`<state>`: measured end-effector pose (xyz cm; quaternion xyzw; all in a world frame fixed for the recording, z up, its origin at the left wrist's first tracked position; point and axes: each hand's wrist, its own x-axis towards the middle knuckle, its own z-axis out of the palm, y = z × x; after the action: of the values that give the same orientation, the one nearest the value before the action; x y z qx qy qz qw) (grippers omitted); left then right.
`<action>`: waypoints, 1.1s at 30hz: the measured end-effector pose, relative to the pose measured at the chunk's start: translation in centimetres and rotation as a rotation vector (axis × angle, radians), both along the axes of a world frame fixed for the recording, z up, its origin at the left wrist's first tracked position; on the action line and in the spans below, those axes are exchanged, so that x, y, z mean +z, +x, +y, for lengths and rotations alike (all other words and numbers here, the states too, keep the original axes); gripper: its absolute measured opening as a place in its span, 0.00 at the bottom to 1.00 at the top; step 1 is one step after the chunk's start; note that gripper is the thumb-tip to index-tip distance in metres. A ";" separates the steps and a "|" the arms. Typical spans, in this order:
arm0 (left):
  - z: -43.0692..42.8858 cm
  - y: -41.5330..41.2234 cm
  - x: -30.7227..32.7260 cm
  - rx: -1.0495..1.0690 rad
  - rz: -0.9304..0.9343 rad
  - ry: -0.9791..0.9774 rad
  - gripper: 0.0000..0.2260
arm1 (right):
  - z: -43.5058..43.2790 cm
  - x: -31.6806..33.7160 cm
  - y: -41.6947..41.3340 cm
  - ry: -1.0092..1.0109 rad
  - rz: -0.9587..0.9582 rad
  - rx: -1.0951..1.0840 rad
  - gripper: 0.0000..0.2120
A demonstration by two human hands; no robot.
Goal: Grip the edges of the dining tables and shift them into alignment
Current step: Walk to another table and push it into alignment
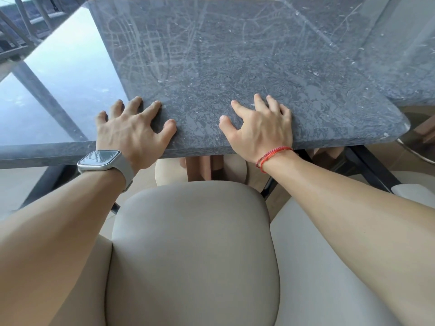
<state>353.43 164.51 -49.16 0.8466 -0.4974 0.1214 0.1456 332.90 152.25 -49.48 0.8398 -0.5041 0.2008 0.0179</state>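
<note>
A dark grey marbled dining table (223, 67) fills the middle of the view, its near edge just in front of me. My left hand (131, 128) lies palm down at its near left corner, fingers spread across the seam with a glossy table (58, 90) on the left. My right hand (261, 128) rests flat on the top near the same edge, fingers apart and thumb on top. Neither hand wraps around the edge. A third table (388, 55) meets the middle one at the far right, and the middle table's near right corner juts out at an angle to it.
A beige padded chair back (193, 243) stands between my forearms, pushed under the near edge. A second beige chair (317, 267) sits to its right. Dark table legs (367, 165) show under the right side. Railings (21, 31) stand at the far left.
</note>
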 end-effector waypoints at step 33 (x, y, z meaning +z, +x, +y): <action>-2.9 2.0 0.0 0.008 0.020 0.021 0.28 | -2.5 0.3 1.9 0.032 -0.034 0.013 0.28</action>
<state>355.45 161.66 -49.15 0.8513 -0.4935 0.1084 0.1411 334.83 149.72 -49.18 0.8397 -0.5020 0.2072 -0.0053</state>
